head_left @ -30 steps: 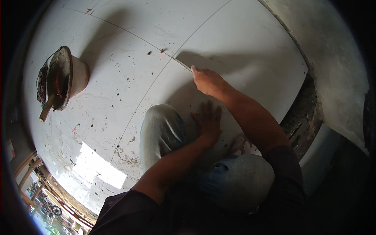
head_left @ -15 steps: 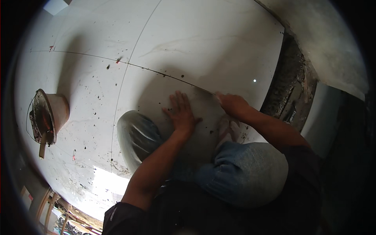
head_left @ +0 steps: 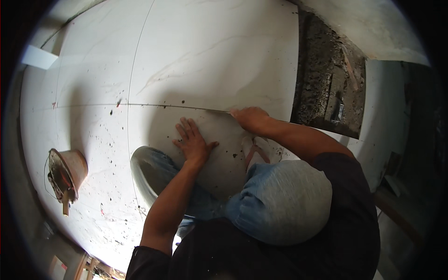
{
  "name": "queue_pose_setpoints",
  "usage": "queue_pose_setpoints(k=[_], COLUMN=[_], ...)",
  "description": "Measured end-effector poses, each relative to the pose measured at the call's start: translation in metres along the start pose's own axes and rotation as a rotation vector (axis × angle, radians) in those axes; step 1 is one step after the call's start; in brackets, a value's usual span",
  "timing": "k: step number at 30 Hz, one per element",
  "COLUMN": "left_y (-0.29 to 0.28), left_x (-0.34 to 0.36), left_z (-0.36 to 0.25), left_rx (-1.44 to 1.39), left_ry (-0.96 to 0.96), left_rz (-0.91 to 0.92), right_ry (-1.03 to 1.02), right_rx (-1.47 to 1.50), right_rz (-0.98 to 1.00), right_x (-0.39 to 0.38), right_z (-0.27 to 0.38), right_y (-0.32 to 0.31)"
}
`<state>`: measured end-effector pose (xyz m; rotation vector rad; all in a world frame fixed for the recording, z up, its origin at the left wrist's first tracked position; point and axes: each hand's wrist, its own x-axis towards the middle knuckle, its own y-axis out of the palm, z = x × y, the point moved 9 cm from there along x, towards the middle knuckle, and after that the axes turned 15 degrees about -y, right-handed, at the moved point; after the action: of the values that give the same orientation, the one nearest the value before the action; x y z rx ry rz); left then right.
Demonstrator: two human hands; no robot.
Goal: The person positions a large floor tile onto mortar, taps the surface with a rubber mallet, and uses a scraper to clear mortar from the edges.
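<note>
My left hand [head_left: 192, 145] lies flat on a large white floor tile [head_left: 158, 128], its fingers spread and nothing in them. My right hand [head_left: 252, 120] is closed at the joint between this tile and the one beyond. From its fist a thin, dark blade-like tool [head_left: 218, 111] points left along the joint line; the handle is hidden by the fingers. Small dark crumbs of mortar dot the tiles around both hands. My knees are bent under me, and a sandalled foot [head_left: 256, 151] rests just below the right hand.
A mortar-stained bucket [head_left: 74, 169] stands at the left with a wooden handle [head_left: 66, 207] sticking out. Right of the tiles is an untiled, rough strip [head_left: 322, 74] with debris, beside a wall [head_left: 378, 32]. A white block-like piece [head_left: 40, 57] sits at the far left.
The view has turned and shifted, so the rough strip shows more fully. Both hands keep their places on the tile and at the joint, the right still gripping the thin blade.
</note>
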<state>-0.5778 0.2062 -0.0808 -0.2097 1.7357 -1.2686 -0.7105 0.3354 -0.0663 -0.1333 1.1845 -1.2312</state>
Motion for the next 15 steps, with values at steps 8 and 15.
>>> queue_pose_setpoints(k=[8, 15], left_y=[0.004, -0.004], left_x=[-0.002, 0.001], left_z=[0.004, -0.005], left_rx=[0.030, 0.034], left_ry=[0.050, 0.016], left_rz=[-0.034, 0.028], right_ry=[-0.003, 0.076], right_rx=[0.014, 0.073], right_rz=[0.015, -0.036], right_x=[-0.070, -0.111], right_z=[-0.030, -0.050], right_y=[0.006, 0.009])
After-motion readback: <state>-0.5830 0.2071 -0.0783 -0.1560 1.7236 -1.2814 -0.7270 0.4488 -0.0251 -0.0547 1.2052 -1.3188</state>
